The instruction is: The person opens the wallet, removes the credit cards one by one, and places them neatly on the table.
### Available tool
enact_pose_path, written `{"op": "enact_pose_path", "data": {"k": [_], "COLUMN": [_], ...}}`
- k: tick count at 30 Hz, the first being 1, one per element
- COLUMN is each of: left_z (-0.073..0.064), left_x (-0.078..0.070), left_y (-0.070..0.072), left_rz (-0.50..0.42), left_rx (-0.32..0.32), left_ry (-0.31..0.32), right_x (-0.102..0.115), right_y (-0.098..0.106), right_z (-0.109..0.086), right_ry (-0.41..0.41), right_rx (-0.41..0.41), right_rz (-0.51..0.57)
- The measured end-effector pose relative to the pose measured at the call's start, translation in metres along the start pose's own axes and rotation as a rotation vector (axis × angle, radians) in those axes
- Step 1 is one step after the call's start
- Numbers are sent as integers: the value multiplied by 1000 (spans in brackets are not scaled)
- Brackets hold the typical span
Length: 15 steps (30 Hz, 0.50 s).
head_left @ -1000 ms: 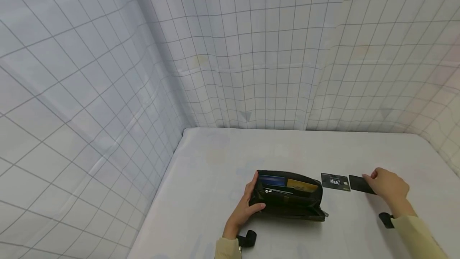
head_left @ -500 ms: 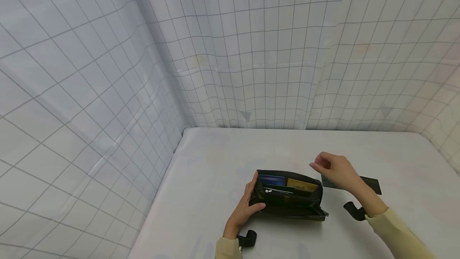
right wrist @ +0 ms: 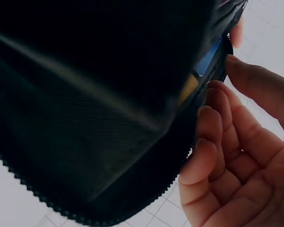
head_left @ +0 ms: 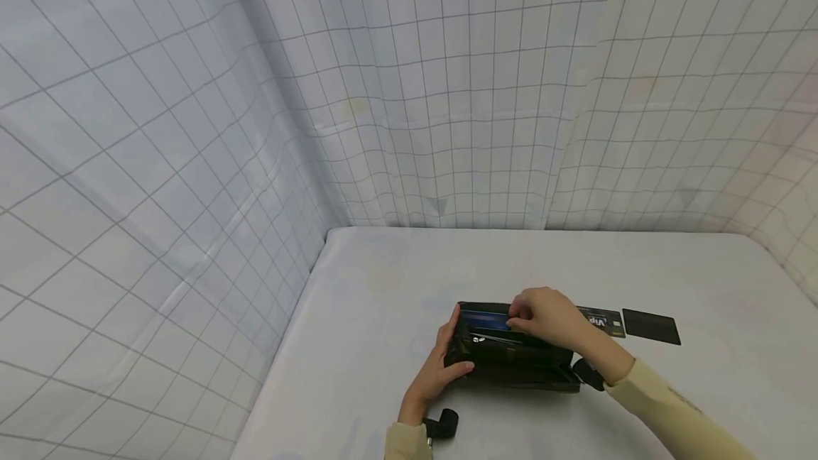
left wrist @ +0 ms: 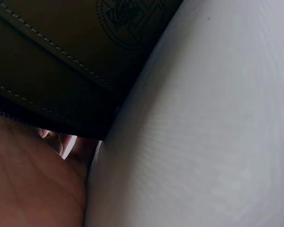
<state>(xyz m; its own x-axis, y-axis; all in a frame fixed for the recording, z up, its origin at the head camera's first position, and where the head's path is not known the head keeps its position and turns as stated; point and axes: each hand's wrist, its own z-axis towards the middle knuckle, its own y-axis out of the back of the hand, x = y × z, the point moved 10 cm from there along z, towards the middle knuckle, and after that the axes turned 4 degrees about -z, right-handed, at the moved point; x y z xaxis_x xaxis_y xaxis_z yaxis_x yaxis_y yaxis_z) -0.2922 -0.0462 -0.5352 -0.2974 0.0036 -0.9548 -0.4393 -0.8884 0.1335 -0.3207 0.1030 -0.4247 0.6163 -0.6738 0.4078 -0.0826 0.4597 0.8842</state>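
Only at right wrist, yellow card [right wrist: 189,88], inside dark wallet [right wrist: 92,111]

Left hand [head_left: 432,375] gripping wallet [head_left: 514,364], right hand [head_left: 547,315] over it

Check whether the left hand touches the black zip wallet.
Touching: the head view shows the left hand gripping one end of the black zip wallet, thumb laid over it.
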Motion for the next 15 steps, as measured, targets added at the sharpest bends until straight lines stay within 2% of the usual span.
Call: {"op": "enact_pose_path", "data": {"k": [6,15], "left_z": [0,1], "left_x": [1,4], "left_y": [1,2], "left_rz": [-1,-20], "left_rx": [-7,-12], "left_ry": [14,14], "right_x": [0,-1], "right_y": [-3,-8], "right_z": [5,12], "right_ry": [-4,-64], "right_rx": [1,-9], "right_rz": [-93,-242]}}
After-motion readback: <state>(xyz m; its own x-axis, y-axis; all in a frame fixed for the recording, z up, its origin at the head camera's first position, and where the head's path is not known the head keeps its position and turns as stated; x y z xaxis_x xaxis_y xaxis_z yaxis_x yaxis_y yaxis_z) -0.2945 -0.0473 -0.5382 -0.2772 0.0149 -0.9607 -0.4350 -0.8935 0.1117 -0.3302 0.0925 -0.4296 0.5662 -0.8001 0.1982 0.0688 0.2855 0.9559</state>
